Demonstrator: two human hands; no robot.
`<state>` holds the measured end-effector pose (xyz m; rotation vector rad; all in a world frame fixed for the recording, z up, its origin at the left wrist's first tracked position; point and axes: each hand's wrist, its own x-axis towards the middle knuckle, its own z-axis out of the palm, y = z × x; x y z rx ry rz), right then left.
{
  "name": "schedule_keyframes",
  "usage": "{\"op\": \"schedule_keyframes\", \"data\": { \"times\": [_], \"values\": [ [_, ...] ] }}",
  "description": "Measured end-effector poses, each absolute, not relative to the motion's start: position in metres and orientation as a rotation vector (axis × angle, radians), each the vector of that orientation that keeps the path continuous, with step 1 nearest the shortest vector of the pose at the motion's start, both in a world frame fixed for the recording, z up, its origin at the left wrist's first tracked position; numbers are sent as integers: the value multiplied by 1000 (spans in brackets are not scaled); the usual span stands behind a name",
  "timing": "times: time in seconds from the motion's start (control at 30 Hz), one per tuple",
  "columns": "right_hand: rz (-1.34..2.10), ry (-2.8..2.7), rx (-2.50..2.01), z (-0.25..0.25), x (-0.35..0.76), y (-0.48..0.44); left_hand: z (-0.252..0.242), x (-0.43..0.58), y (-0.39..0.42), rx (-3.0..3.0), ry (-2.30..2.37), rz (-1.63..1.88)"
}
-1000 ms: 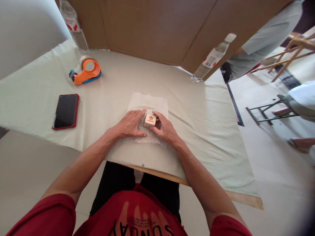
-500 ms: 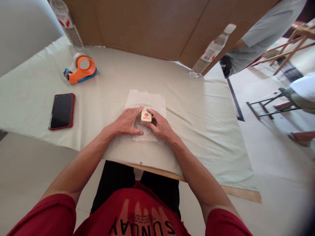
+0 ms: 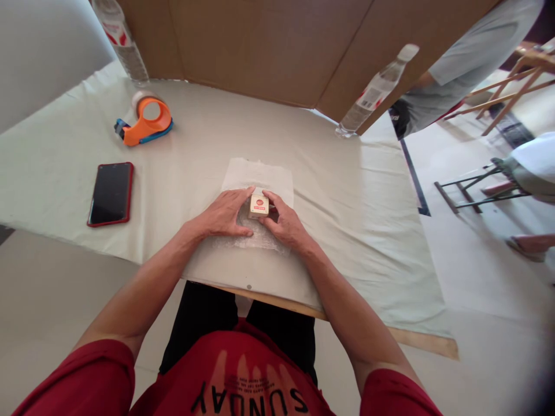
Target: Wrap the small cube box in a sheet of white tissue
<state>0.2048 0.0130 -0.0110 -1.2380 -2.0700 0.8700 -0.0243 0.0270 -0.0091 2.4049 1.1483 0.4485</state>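
Note:
A small cream box (image 3: 259, 206) with a red logo and red label sits on clear bubble wrap (image 3: 260, 234), which lies over a white sheet (image 3: 260, 172) near the table's front edge. My right hand (image 3: 284, 222) has its thumb and index finger on the right side of the box, gripping it. On the other side, my left hand (image 3: 228, 214) is open, thumb and fingers apart, with its fingertips beside the box's upper left corner and its thumb over the bubble wrap.
A red-cased phone (image 3: 111, 193) and an orange tape dispenser (image 3: 150, 122) lie at left. Two water bottles (image 3: 125, 49) (image 3: 375, 92) stand by the cardboard panel (image 3: 260, 46). People, partly visible, and a folding stool (image 3: 477, 185) are at right.
The camera view has shifted slightly. The box's printed top faces the camera a little more; both hands remain in nearly the same places.

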Motion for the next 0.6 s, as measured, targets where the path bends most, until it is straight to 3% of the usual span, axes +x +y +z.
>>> {"op": "schedule_keyframes", "data": {
  "times": [0.5, 0.6],
  "values": [
    [930, -2040, -1142, -16, 213, 20, -12, -27, 29, 2398, 1108, 502],
    [802, -2023, -1169, -3, 219, 14, -13, -27, 30, 2366, 1099, 517]
  ]
}}
